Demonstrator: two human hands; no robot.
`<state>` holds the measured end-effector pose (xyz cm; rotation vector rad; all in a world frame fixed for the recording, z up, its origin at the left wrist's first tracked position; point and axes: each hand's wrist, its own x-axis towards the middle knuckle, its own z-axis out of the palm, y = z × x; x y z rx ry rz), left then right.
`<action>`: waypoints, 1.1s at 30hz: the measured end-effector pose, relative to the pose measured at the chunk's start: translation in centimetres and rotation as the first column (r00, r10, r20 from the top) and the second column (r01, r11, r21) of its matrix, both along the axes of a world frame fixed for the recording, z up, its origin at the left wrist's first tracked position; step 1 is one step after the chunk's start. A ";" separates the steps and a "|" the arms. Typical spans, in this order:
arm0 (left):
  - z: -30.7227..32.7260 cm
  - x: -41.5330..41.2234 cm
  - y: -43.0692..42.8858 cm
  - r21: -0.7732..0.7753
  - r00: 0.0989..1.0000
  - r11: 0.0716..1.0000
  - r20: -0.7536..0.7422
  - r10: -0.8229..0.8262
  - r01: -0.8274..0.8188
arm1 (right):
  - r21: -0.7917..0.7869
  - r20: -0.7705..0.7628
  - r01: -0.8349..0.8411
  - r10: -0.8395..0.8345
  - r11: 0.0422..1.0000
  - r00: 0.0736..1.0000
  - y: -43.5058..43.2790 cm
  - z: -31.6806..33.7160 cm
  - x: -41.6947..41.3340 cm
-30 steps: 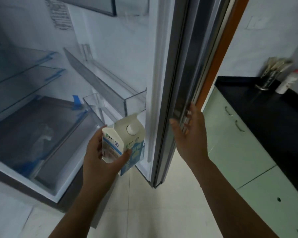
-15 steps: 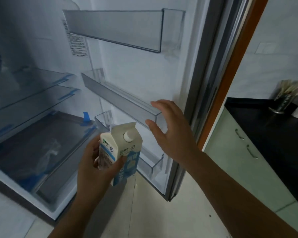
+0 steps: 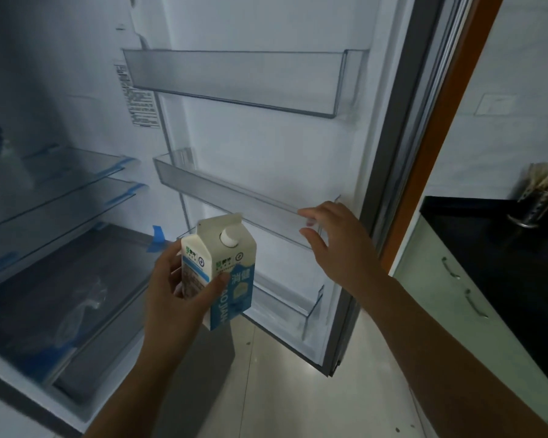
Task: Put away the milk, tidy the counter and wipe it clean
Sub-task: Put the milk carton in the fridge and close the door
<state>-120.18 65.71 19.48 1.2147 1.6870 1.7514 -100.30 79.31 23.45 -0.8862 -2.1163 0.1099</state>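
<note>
left hand [image 3: 174, 289] is gripping the milk carton [image 3: 222, 267] upright, fingers wrapping it, in front of the open fridge door [image 3: 266, 159]. right hand [image 3: 332, 245] is hovering, fingers spread, at the middle door bin [image 3: 234, 197]. risk: carton is catching the bin rim and tipping, or slipping from the one-handed grip.

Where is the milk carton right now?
In the head view, the milk carton sits low and centre, held upright in the left hand, in front of the open fridge door's middle shelf.
</note>
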 end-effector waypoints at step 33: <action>-1.2 4.5 14.5 -0.032 0.968 0.967 0.003 0.252 -0.251 | 0.016 0.192 -0.198 0.191 0.980 0.963 15.0 3.4 0.6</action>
